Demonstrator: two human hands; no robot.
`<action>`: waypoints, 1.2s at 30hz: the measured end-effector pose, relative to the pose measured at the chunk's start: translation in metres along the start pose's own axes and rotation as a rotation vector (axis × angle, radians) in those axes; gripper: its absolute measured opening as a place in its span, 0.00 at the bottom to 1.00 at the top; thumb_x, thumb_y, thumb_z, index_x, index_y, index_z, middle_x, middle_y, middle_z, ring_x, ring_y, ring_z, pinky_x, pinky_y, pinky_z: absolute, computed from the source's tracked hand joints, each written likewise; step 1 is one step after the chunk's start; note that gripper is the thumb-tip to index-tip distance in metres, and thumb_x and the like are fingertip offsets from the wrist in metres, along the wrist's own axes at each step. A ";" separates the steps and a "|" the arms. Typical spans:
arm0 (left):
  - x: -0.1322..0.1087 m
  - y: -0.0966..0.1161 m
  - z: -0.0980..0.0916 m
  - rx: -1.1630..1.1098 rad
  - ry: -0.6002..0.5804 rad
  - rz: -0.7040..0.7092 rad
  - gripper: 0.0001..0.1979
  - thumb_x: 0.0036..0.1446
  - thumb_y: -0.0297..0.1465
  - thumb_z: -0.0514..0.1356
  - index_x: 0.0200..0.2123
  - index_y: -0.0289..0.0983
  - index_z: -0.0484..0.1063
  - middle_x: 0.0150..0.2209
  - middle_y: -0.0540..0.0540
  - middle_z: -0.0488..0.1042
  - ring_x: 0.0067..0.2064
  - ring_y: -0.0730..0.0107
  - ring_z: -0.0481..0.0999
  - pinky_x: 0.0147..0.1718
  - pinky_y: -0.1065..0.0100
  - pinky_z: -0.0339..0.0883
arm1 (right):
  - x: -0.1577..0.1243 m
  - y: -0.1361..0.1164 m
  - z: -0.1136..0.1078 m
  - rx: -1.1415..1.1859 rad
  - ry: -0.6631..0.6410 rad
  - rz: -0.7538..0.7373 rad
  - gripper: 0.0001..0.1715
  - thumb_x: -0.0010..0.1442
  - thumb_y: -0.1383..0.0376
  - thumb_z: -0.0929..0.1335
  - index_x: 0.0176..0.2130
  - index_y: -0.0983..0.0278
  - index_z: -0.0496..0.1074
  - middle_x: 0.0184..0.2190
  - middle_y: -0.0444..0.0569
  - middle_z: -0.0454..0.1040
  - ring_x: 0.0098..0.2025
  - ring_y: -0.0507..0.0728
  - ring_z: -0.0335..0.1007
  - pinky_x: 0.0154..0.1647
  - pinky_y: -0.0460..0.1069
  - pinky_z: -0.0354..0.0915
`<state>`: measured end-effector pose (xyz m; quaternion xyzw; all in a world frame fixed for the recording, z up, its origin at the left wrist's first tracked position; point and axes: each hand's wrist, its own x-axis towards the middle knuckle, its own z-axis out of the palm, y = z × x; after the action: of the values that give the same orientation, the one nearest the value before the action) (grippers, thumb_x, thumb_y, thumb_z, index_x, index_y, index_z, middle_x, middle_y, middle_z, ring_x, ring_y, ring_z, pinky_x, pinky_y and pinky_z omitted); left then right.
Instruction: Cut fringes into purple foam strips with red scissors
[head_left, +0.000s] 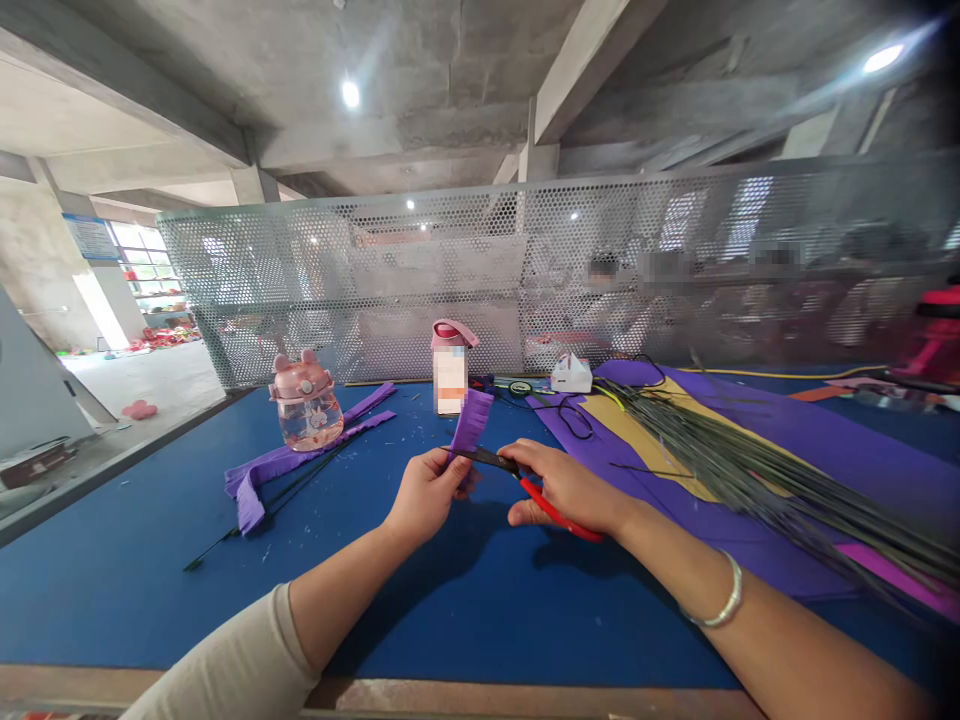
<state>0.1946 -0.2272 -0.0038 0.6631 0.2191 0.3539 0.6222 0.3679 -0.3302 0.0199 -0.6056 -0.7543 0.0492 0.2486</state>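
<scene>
My left hand (426, 493) pinches the lower end of a short purple strip (471, 422), which stands upright and has a fringed edge. Red-handled scissors (556, 512) are gripped in my right hand (564, 485). Their dark blades reach left to the strip just above my left fingers; whether they are cutting into it I cannot tell. Longer purple strips (255, 478) lie to the left, beside a thin dark stem (289, 492).
A pink-lidded clear bottle (311, 405) stands at left, with a phone (450, 380) upright at the back. To the right, a bundle of dark green stems (720, 450) lies over purple sheets (787, 540). A perforated metal screen (442, 260) closes the table's far side; people show behind it.
</scene>
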 end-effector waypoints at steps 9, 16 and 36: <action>-0.001 0.001 0.002 0.022 -0.018 -0.007 0.20 0.44 0.46 0.62 0.26 0.32 0.72 0.25 0.45 0.74 0.25 0.72 0.70 0.26 0.70 0.64 | 0.002 0.003 0.002 0.026 0.033 -0.015 0.29 0.50 0.49 0.70 0.44 0.64 0.69 0.36 0.50 0.70 0.35 0.56 0.65 0.36 0.49 0.61; -0.002 -0.001 0.001 0.032 -0.026 -0.009 0.20 0.45 0.46 0.61 0.26 0.32 0.71 0.25 0.45 0.74 0.26 0.73 0.70 0.27 0.70 0.64 | 0.001 0.005 0.003 0.026 0.070 -0.039 0.23 0.52 0.52 0.70 0.42 0.64 0.70 0.33 0.48 0.71 0.31 0.53 0.64 0.32 0.46 0.60; -0.002 0.001 0.000 0.016 -0.074 -0.042 0.21 0.48 0.47 0.59 0.30 0.32 0.69 0.27 0.46 0.73 0.27 0.74 0.70 0.24 0.73 0.62 | -0.001 0.008 0.001 0.068 0.022 -0.003 0.16 0.55 0.54 0.67 0.37 0.64 0.72 0.24 0.43 0.66 0.25 0.50 0.55 0.24 0.44 0.55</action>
<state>0.1938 -0.2287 -0.0035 0.6760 0.2127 0.3142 0.6316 0.3748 -0.3285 0.0159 -0.5962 -0.7504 0.0678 0.2771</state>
